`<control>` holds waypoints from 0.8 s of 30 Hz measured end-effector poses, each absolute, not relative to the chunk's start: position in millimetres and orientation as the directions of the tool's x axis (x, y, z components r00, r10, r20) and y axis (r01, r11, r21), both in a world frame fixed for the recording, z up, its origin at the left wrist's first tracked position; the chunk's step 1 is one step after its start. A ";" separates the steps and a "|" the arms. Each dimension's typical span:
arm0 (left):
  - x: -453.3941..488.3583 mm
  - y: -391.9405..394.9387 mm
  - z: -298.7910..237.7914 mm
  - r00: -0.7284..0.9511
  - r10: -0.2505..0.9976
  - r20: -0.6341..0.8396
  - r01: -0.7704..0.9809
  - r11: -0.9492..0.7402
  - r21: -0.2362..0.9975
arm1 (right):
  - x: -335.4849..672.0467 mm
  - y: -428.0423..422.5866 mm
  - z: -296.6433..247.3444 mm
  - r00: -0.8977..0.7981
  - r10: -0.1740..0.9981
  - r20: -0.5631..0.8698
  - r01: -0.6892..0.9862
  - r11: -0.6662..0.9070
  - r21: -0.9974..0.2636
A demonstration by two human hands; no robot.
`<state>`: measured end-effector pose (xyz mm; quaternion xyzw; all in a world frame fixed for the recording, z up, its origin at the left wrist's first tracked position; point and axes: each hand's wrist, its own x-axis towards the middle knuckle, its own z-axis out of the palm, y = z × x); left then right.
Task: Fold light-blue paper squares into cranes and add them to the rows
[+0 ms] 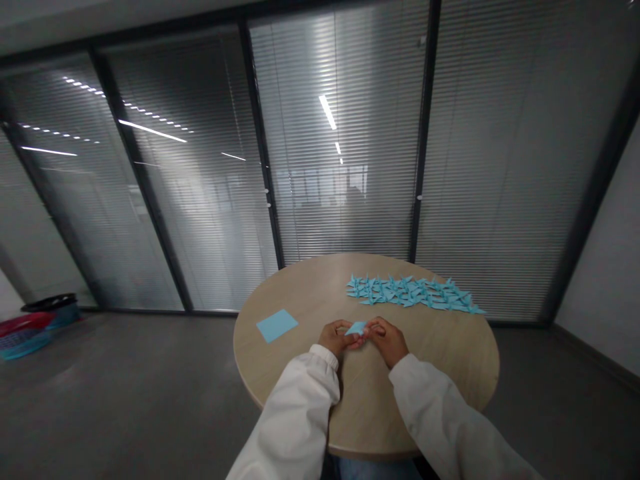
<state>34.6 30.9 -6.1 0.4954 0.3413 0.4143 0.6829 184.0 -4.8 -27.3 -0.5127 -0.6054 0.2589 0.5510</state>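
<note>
Round table (300, 287) before glass wall (345, 220), small blue paper (356, 328) in pinch of left hand (334, 338) and right hand (391, 341)

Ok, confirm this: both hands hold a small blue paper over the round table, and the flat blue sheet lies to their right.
Wrong side: in the head view, the flat blue sheet lies left of the left hand. The rest stands.
</note>
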 end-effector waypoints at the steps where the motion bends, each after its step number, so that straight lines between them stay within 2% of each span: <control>1: 34.4 30.9 -5.6 0.415 0.908 -0.054 -0.239 0.166 0.957 | 184.0 -5.4 -26.4 0.136 0.906 0.402 0.311 0.346 -0.885; 5: 33.9 31.5 -3.6 0.374 0.926 -0.058 -0.254 0.162 0.953 | 183.8 -3.7 -26.0 0.179 0.905 0.386 0.145 0.364 -0.920; 8: 33.4 31.6 -3.0 0.358 0.932 -0.065 -0.258 0.165 0.952 | 183.6 -1.4 -25.4 0.141 0.943 0.300 0.048 0.296 -0.954; 12: 33.3 31.7 -3.8 0.386 0.919 -0.083 -0.238 0.186 0.953 | 183.6 -4.0 -19.4 0.028 0.968 0.251 0.138 0.244 -0.960; 18: 34.3 31.5 -5.4 0.418 0.905 -0.075 -0.210 0.177 0.962 | 184.4 -5.7 -18.1 0.070 0.969 0.237 0.113 0.229 -0.967; 24: 36.1 27.1 0.2 0.376 0.926 -0.032 -0.176 0.106 0.979 | 184.4 -6.0 -15.8 0.105 0.969 0.223 0.070 0.217 -0.974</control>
